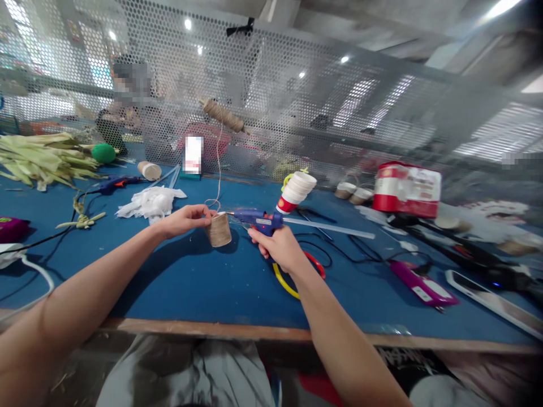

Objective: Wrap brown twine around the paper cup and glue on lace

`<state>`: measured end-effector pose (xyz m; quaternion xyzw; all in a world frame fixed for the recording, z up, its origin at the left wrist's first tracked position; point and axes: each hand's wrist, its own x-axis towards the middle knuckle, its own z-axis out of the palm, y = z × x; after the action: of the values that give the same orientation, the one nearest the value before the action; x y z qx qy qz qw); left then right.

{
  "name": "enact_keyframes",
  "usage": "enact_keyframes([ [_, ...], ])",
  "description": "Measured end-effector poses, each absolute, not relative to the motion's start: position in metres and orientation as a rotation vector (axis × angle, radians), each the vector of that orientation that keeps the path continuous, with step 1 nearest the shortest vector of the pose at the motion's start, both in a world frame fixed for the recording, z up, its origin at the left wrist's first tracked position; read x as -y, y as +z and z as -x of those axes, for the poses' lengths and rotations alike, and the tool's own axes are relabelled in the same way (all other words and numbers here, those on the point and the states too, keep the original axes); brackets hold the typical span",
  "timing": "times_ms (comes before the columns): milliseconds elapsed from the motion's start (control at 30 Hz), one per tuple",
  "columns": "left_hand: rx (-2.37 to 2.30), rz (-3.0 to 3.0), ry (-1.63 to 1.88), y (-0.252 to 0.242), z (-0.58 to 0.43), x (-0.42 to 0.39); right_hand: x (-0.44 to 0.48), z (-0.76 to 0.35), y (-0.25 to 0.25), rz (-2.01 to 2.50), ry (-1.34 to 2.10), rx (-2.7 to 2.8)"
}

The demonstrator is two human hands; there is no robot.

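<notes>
Seems to be at gluing step: pinching twine-wrapped cup (pixel 219 232) at rim with left hand (pixel 186 219), over blue table (pixel 203 288), and gripping glue gun (pixel 259 221) with right hand (pixel 278 243), nozzle (pixel 229 213) just beside. Probably calls for steady aim. Behind, stacked paper cups (pixel 300 186); below right wrist, red-yellow loop (pixel 285 282); from spool (pixel 223 116), hanging strand (pixel 219 164), perhaps obstructing.

Pale husks (pixel 46 159) lie beside a green ball (pixel 103 152), 2 purple objects (pixel 424 284) well apart

Txt: none legible | glue-gun lbl (pixel 263 222): too sm. | red/wht pkg (pixel 407 190): print blurred (can't tell wording)
</notes>
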<state>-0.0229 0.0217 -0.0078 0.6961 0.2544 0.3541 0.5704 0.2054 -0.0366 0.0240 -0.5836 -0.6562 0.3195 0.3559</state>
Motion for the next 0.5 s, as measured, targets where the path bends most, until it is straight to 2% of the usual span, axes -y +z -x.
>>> enact_keyframes([
  [500,-0.617,-1.647,0.828,-0.0067,0.0235,-0.0216,0.0357,-0.2047,0.0209,1.476,0.858,1.707],
])
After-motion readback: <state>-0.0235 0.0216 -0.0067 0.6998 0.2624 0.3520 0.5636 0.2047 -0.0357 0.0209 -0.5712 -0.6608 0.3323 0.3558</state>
